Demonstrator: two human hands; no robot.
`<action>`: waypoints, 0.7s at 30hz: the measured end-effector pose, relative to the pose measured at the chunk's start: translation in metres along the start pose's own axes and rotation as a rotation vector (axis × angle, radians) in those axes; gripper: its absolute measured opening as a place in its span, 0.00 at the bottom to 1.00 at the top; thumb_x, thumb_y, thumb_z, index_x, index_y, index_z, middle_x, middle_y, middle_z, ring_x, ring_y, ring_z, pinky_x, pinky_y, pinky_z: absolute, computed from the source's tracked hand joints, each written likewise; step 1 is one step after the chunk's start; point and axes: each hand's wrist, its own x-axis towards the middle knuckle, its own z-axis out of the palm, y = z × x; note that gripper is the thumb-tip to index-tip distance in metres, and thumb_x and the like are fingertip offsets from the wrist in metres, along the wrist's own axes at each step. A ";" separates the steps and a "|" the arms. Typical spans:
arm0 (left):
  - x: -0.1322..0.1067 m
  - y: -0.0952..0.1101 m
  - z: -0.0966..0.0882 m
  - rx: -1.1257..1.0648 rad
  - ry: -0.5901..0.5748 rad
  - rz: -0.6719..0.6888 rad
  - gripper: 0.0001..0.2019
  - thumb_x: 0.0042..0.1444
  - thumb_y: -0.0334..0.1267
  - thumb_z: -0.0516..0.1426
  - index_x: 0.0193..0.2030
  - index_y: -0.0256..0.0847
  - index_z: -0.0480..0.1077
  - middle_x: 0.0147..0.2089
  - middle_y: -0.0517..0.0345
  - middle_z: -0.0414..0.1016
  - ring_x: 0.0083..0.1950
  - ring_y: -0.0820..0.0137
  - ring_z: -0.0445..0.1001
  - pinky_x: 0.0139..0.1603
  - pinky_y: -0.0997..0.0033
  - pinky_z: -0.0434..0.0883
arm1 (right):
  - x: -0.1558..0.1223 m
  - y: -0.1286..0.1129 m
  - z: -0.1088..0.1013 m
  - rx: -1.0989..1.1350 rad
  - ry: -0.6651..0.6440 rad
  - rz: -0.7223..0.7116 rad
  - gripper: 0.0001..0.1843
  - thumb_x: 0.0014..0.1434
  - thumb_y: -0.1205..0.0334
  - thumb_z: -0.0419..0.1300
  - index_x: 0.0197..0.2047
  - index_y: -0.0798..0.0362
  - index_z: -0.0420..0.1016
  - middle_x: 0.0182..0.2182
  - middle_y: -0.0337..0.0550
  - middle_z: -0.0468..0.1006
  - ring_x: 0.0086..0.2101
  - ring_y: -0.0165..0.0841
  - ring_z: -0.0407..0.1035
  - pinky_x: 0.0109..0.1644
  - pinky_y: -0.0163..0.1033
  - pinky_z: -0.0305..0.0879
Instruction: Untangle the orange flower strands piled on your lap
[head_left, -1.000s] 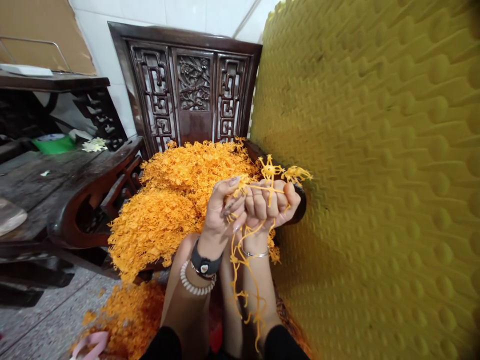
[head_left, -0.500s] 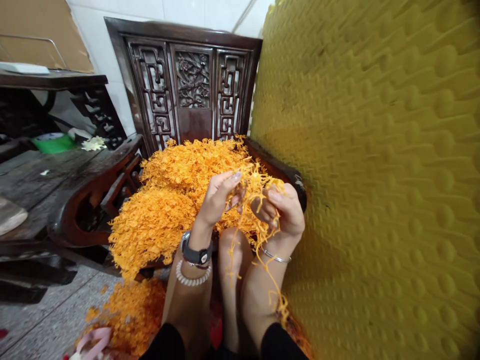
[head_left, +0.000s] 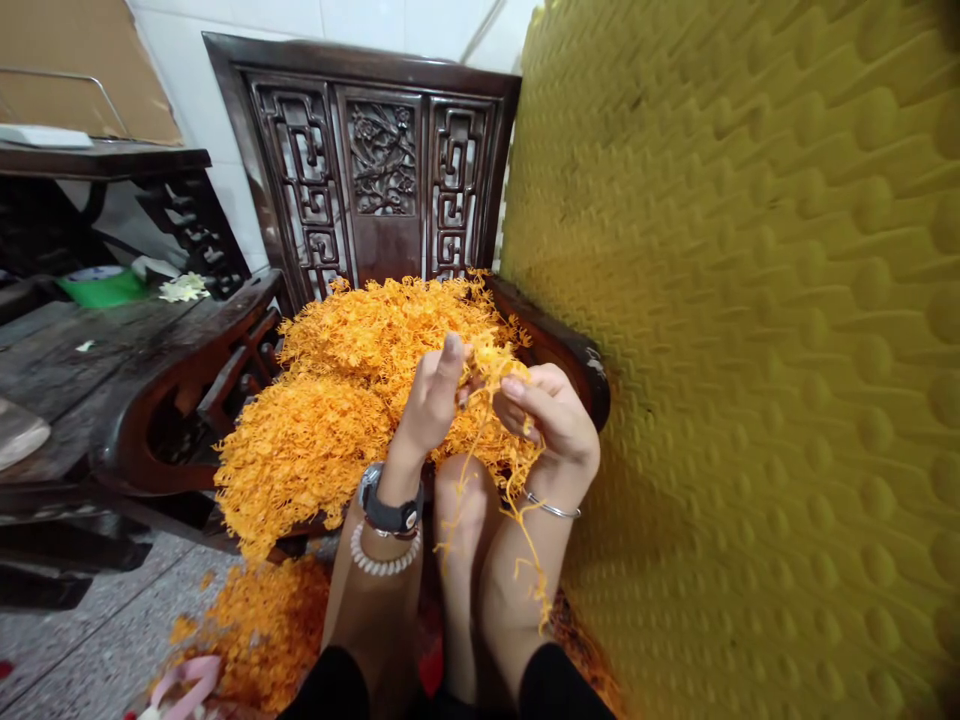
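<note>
My left hand (head_left: 431, 395) has its thumb raised and its fingers curled at the left side of a bunch of orange stringy pieces (head_left: 491, 360). With thumb and fingers pinched together, my right hand (head_left: 555, 415) grips the same bunch from the right. Thin branching strands (head_left: 529, 545) dangle from it in front of my knees and right forearm. Just beyond my hands a big heap of like orange pieces (head_left: 322, 430) covers the seat of a carved dark wooden chair (head_left: 390, 250). My left fingertips are partly hidden by the bunch.
An embossed yellow-green mat (head_left: 712, 350) stands like a wall at the right. More orange pieces (head_left: 270, 620) lie on the floor at lower left, near a pink loop (head_left: 191, 685). A dark wooden table (head_left: 45, 370) at left bears a roll of green tape (head_left: 101, 287).
My hands have come closer together, the right one moving left. My left thumb has lifted upright off the orange bunch. The dangling strands have swung left.
</note>
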 end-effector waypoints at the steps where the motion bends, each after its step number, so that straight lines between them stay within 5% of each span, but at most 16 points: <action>1: 0.000 0.002 0.000 0.029 -0.002 0.016 0.27 0.54 0.60 0.42 0.17 0.40 0.54 0.16 0.64 0.51 0.18 0.77 0.52 0.18 0.73 0.51 | 0.001 0.000 0.000 -0.023 0.009 0.018 0.25 0.54 0.56 0.56 0.11 0.55 0.55 0.08 0.28 0.51 0.11 0.18 0.43 0.15 0.31 0.36; 6: 0.004 0.005 -0.004 0.061 0.008 -0.033 0.22 0.52 0.50 0.54 0.16 0.39 0.54 0.16 0.66 0.49 0.19 0.79 0.49 0.19 0.74 0.48 | 0.002 -0.004 0.003 -0.135 0.002 0.048 0.24 0.55 0.56 0.56 0.12 0.55 0.56 0.09 0.28 0.52 0.12 0.18 0.44 0.16 0.31 0.38; 9: 0.007 -0.002 -0.002 -0.139 0.172 -0.131 0.19 0.51 0.47 0.55 0.17 0.39 0.57 0.16 0.67 0.50 0.17 0.80 0.50 0.17 0.76 0.49 | 0.008 -0.004 0.010 -0.075 0.063 0.018 0.24 0.55 0.57 0.56 0.13 0.55 0.55 0.10 0.28 0.51 0.13 0.18 0.42 0.16 0.30 0.36; 13: 0.006 -0.005 0.009 -0.423 0.378 -0.232 0.11 0.47 0.43 0.57 0.23 0.39 0.61 0.20 0.66 0.58 0.19 0.81 0.58 0.18 0.78 0.56 | 0.021 0.005 0.022 0.274 0.072 -0.200 0.24 0.54 0.60 0.55 0.12 0.53 0.50 0.08 0.27 0.47 0.10 0.18 0.40 0.13 0.29 0.36; 17: 0.002 0.005 0.013 -0.590 0.244 -0.308 0.15 0.48 0.41 0.58 0.21 0.40 0.56 0.16 0.68 0.50 0.15 0.82 0.51 0.13 0.79 0.50 | 0.032 0.016 0.028 0.682 -0.126 -0.389 0.28 0.53 0.66 0.54 0.10 0.53 0.41 0.05 0.27 0.44 0.08 0.18 0.38 0.12 0.28 0.36; 21: 0.004 0.012 0.001 -0.730 0.176 -0.263 0.21 0.52 0.42 0.54 0.18 0.40 0.47 0.15 0.69 0.42 0.14 0.83 0.43 0.11 0.81 0.46 | 0.037 0.023 0.023 1.177 -0.300 -0.597 0.25 0.51 0.67 0.55 0.10 0.52 0.46 0.05 0.27 0.46 0.08 0.18 0.39 0.11 0.28 0.41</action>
